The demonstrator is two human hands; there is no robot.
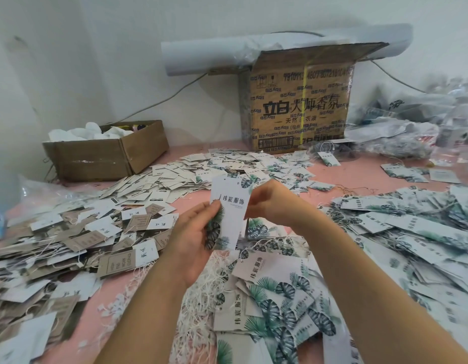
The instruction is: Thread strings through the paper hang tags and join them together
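A white hang tag (231, 206) with dark green leaf print and black characters is held upright above the pink table (191, 203). My left hand (193, 237) grips its lower left edge, thumb on the front. My right hand (269, 203) pinches its right edge near the middle. Below my hands lies a bundle of white strings (201, 292) and a heap of the same leaf-print tags (275, 292). Whether a string is in the held tag I cannot tell.
Brown and white tags (78, 240) are piled on the left, loose tags (227, 164) in the middle, strung tags (411, 232) on the right. A small open carton (109, 153) and a tall printed carton (298, 106) stand at the back, plastic bags (401, 132) beside them.
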